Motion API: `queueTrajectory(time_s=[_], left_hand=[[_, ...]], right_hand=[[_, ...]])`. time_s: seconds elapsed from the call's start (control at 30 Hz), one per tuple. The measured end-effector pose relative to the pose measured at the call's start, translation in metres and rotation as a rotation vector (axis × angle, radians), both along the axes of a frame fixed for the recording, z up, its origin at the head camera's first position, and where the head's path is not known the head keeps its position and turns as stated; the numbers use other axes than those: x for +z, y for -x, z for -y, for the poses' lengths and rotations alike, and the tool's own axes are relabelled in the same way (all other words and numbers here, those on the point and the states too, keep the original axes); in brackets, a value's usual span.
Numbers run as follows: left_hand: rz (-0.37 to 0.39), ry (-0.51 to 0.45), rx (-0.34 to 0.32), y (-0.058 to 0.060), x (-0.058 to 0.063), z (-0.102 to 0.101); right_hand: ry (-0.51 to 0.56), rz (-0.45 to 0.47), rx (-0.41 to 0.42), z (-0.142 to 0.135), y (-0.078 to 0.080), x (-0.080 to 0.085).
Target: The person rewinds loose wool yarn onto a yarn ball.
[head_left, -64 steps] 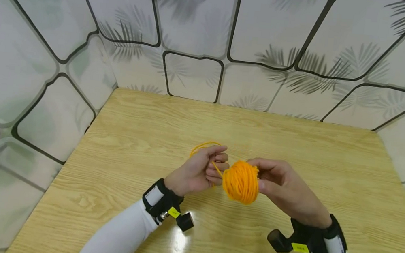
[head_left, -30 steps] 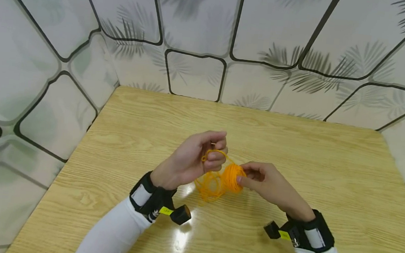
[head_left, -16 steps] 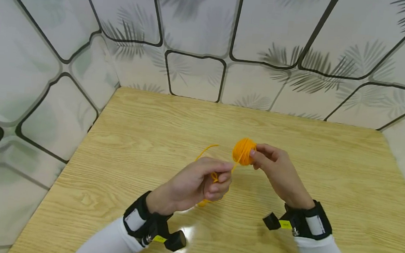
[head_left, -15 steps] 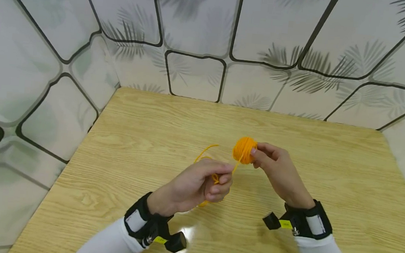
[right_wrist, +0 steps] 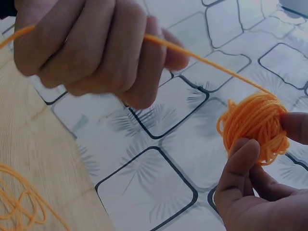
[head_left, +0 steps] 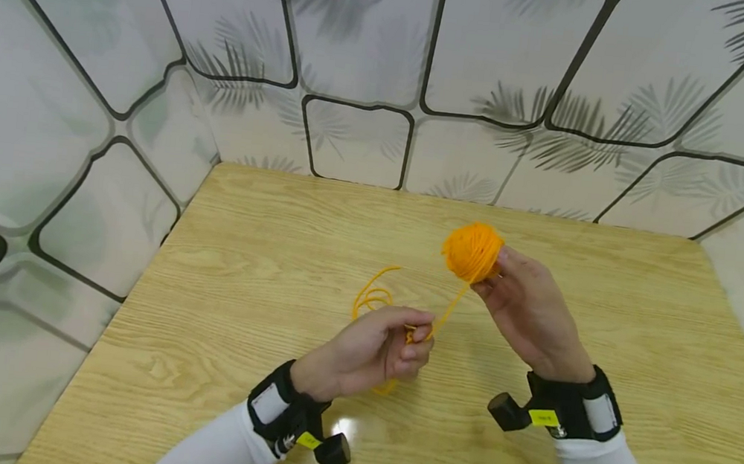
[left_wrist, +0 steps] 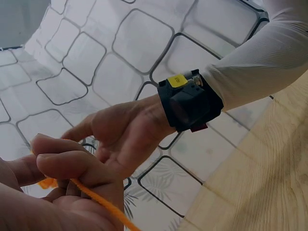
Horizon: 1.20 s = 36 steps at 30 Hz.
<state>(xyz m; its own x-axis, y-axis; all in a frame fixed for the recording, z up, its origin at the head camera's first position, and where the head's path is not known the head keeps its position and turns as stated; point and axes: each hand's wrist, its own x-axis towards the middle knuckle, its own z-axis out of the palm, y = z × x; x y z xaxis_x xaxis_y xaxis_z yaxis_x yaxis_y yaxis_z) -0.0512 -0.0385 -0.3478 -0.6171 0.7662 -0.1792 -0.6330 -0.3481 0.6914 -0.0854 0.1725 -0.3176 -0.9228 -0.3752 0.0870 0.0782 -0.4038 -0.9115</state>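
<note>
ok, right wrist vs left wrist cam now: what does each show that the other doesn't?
Only right wrist: loose yarn loops on the table, plus the orange ball in clear view in the right hand.
Only left wrist: the right wristband, its yellow label and the right sleeve.
Both: right hand, left hand, yarn strand, table, patterned wall.

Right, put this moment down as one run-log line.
left hand: grips strand | right hand: holds orange yarn ball above table | strand: straight between hands | loose yarn: loops on table
</note>
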Motion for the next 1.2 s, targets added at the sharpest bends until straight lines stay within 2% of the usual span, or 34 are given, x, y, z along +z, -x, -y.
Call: queueTrajectory(time_s=[0.17,0.33,0.47,0.63,0.8,0.93,1.07,1.2], left_hand=[[0.093,-0.009,0.043,0.014,-0.01,0.003],[0.194,-0.044,0.075,0.029,-0.02,0.008],[0.277,-0.081,0.103,0.042,-0.025,0.012],[0.332,-0.096,0.162,0.056,-0.024,0.018],[0.302,-0.11,0.213,0.066,-0.016,0.024],[0.263,-0.118,0.242,0.072,-0.009,0.029],[0.241,-0.131,0.255,0.076,-0.003,0.031],[0.246,-0.151,0.262,0.078,0.003,0.032]], right_hand=[[0.079,0.016,0.068,-0.002,-0.007,0.006],[0.164,-0.014,0.187,-0.003,-0.013,0.007],[0.147,-0.044,0.283,-0.002,-0.017,0.006],[0.003,-0.103,0.411,0.0,-0.021,0.004],[-0.241,-0.17,0.485,-0.002,-0.025,0.0],[-0.396,-0.184,0.533,-0.003,-0.027,-0.006],[-0.502,-0.214,0.541,-0.002,-0.026,-0.016],[-0.635,-0.253,0.501,0.001,-0.024,-0.027]])
